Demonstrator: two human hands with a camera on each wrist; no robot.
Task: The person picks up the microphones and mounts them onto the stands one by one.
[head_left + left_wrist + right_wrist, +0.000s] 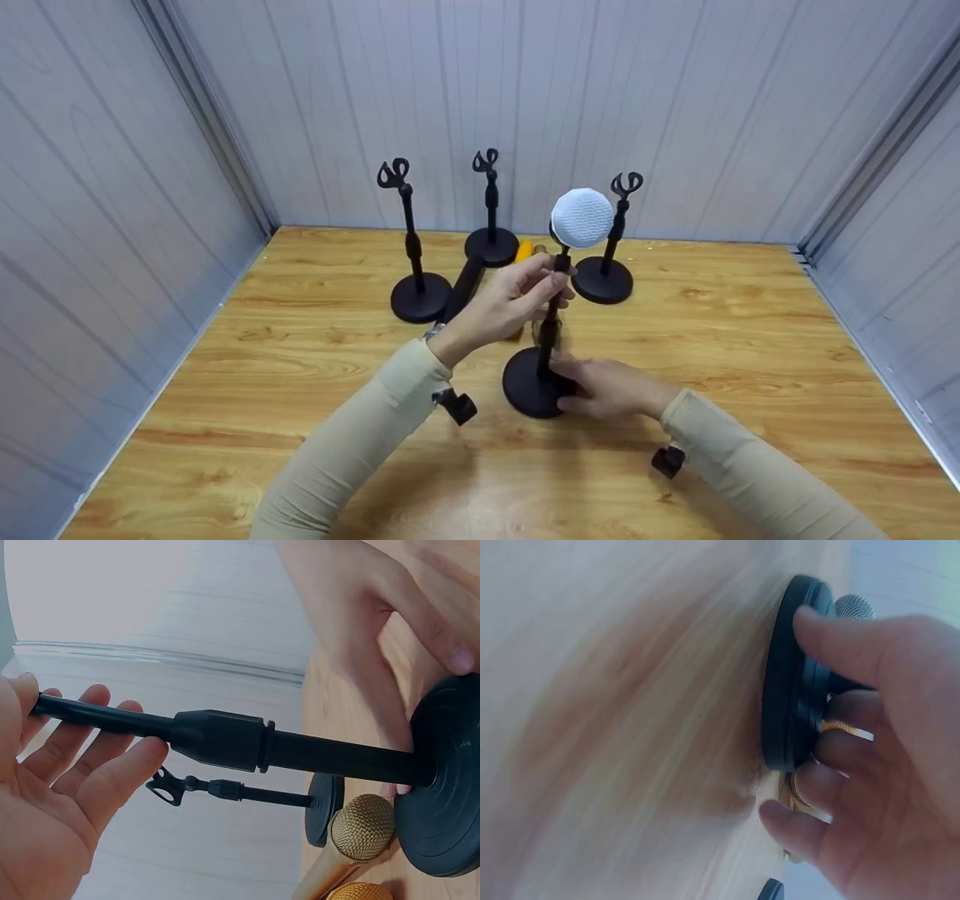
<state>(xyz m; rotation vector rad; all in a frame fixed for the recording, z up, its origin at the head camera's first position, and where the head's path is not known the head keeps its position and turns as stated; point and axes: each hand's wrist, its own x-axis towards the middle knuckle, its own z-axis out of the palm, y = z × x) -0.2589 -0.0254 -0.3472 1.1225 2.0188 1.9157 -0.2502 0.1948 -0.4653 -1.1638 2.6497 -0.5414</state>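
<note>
A black desktop microphone stand (549,334) with a round base (529,384) stands in front of the person, topped by a white, round, mesh-like head (582,217). My left hand (517,294) pinches the upper pole just below that head. In the left wrist view the thumb and fingers lie around the thin pole (105,717), above the thicker collar (217,739). Low on the stand, my right hand (611,386) grips the base; the right wrist view has its thumb (817,634) on the base's rim and the fingers partly behind it.
Three more black stands with clips stand behind: left (420,296), middle (491,246) and right (602,279). Among them lie a black rod-shaped thing (466,283) and a yellow-orange one (524,250). A gold microphone (363,826) lies beside the base. Pale panel walls (480,97) enclose the wooden table (300,360).
</note>
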